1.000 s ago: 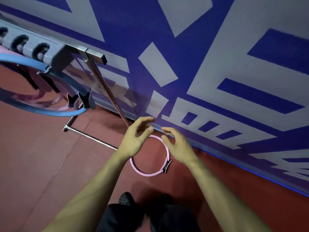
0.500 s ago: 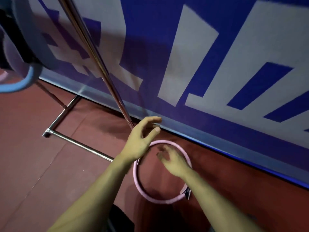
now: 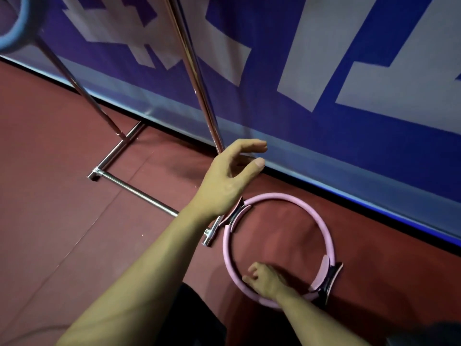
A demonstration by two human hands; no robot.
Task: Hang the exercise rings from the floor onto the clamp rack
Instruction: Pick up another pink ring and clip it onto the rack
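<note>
Pink ring [image 3: 326, 231] lies flat on the red floor [image 3: 62, 171], just beside the base of the blue-and-white wall [image 3: 324, 116], with its left grip pad [image 3: 233, 216] touching or nearly touching the foot of the rack [image 3: 199, 86]. That spot puts it close under the place we mean to hang it, so the lift should be short.

Our right hand [image 3: 265, 278] is down at the near arc of the ring, between the two pads. Its fingers curl over the tube, though whether they have closed fully round it we cannot tell from this angle, since the hand covers that stretch. We take the near arc because it is the part closest to us and free of the wall, and a bare stretch of tube is thinner to grasp than a pad.

Our left hand [image 3: 229, 181] hangs above the floor near the rack's right upright, holding nothing. Its fingers are loosely spread, the thumb apart from them. We judge it is kept there to steady us or to take the far side of the ring once it rises.

At the top left a blue ring [image 3: 15, 33] shows by the rack, partly cut off by the frame edge; it seems to be hung already. The clamps themselves are out of view above.

We judge the step in hand is the pick-up. The rack's foot and upright stand close to the ring's left, so the ring could knock them as it comes up.
</note>
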